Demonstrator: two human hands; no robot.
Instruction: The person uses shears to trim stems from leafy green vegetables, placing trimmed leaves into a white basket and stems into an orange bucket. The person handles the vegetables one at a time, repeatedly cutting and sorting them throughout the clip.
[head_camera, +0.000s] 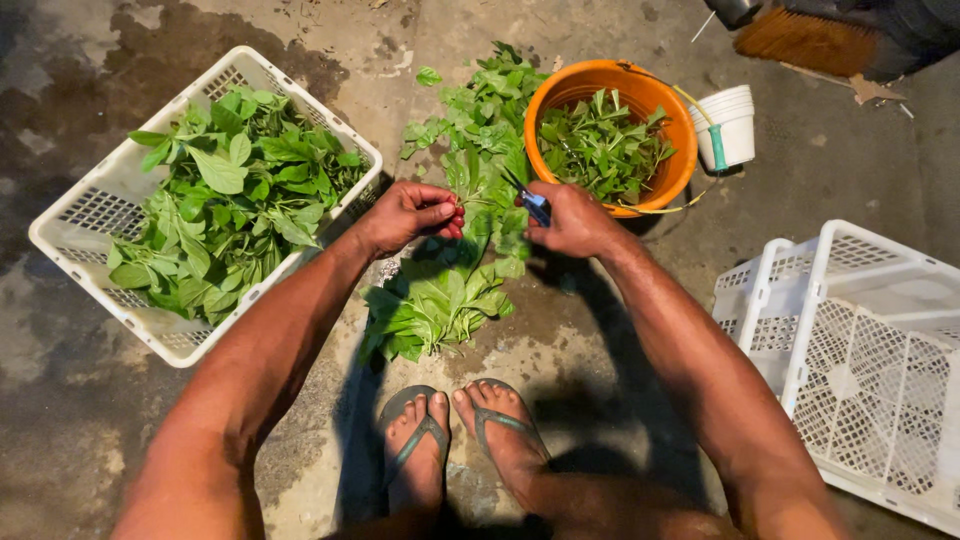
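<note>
White crate (75, 215) of greens at left. Left hand (405, 215) pinches red stem ends of a leafy bunch (440, 300) lying on the floor; right hand (572, 220) grips small scissors (533, 203) beside it. Orange bucket (668, 110) behind.

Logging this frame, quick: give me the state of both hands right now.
Left hand: closed, pinching reddish stem ends of a leafy bunch.
Right hand: closed on a small blue-handled cutting tool.
</note>
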